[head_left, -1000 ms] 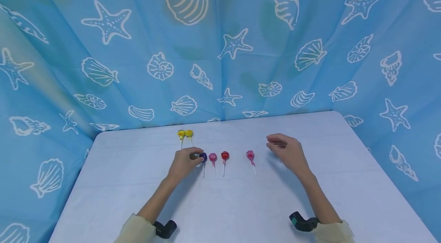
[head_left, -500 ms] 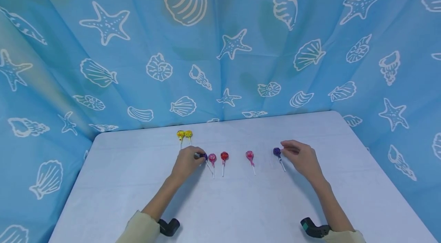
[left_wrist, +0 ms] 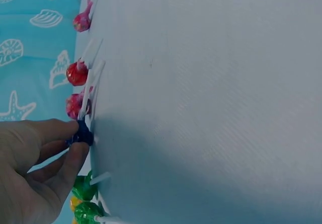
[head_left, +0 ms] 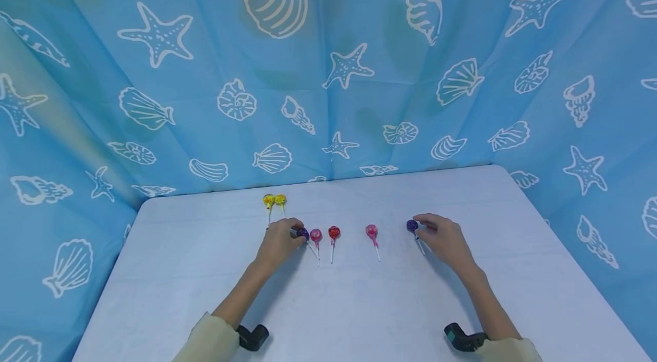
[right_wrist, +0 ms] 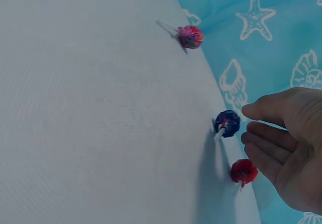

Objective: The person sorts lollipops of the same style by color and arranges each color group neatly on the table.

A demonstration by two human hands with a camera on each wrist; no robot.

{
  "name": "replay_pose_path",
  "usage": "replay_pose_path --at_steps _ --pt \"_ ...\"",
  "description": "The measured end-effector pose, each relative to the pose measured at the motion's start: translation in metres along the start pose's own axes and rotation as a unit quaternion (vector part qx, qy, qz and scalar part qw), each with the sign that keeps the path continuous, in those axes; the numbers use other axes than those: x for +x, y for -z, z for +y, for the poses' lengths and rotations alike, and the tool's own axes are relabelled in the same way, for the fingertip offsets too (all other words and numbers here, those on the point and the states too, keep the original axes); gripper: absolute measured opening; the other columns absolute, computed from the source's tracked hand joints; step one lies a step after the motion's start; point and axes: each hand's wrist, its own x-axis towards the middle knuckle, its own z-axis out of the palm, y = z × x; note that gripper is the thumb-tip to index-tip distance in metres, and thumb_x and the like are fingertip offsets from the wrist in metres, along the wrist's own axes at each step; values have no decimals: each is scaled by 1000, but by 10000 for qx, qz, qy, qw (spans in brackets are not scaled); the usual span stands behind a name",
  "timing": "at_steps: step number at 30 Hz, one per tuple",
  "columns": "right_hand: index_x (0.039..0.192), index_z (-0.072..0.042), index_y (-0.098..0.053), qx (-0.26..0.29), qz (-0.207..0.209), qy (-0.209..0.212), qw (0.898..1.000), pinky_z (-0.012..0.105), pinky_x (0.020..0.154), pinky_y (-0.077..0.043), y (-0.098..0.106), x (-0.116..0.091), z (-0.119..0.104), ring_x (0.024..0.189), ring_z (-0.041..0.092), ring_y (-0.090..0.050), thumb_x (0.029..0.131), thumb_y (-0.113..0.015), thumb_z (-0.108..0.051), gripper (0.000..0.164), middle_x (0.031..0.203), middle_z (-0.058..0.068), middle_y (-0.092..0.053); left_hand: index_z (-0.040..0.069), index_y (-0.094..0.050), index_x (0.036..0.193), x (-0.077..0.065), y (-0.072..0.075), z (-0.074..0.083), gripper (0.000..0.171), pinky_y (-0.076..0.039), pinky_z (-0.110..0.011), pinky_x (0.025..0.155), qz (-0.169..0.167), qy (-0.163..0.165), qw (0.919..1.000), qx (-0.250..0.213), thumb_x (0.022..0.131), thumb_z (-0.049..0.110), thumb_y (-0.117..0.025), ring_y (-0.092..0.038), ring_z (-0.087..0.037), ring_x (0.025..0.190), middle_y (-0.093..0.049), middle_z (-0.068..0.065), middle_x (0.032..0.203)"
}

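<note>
My left hand (head_left: 279,242) pinches the head of a dark purple lollipop (left_wrist: 82,134) between thumb and fingertip. Its stick slants across to a pink lollipop (head_left: 316,235) right beside it. To the right lie a red lollipop (head_left: 334,232) and a second pink one. My right hand (head_left: 445,238) hovers at another dark purple lollipop (right_wrist: 227,124), fingers spread loosely around its right side. In the right wrist view a small gap shows between these fingertips and the candy. A further red lollipop (right_wrist: 244,172) sits below that hand, hidden in the head view.
Two yellow lollipops (head_left: 280,200) lie near the back edge, behind my left hand. Green lollipops (left_wrist: 87,212) show past that hand in the left wrist view. A blue shell-patterned curtain (head_left: 328,111) hangs behind the white table (head_left: 349,310).
The left purple lollipop has turned, its stick swinging right toward the pink one. My right hand has drawn back right, uncovering its purple lollipop, then come slightly closer again.
</note>
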Motion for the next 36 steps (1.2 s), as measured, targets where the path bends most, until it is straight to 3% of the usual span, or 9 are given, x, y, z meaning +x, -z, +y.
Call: replay_pose_path --at_steps 11,20,26,36 --pt "124 4 -64 -218 -3 -118 9997 52 91 -52 -10 5 1 109 40 -64 91 -68 -1 34 120 25 -65 5 -68 111 0 0 -2 25 -56 -35 84 -61 -23 10000 21 88 6 -76 -67 -23 94 -71 -12 104" --pt "122 3 -66 -397 120 -115 9991 50 89 -53 -17 9 0 104 38 -65 93 -68 -4 31 116 23 -66 1 -69 116 -1 5 -1 30 -54 -41 90 -120 -20 9999 -57 88 6 -76 -65 -29 106 -70 -13 109" --pt "125 3 -66 -445 36 -155 9989 50 89 -53 -19 10 0 104 38 -65 93 -68 -6 33 118 23 -66 7 -70 107 -2 15 -2 22 -56 -34 81 -200 5 9987 -468 86 6 -77 -64 -19 91 -69 -3 99" --pt "125 3 -66 -579 18 -99 9983 52 90 -52 -22 10 1 107 40 -64 94 -67 -7 32 118 25 -66 12 -72 104 -11 42 -10 21 -54 -32 73 -615 140 9953 -738 85 8 -78 -58 -18 84 -67 2 96"
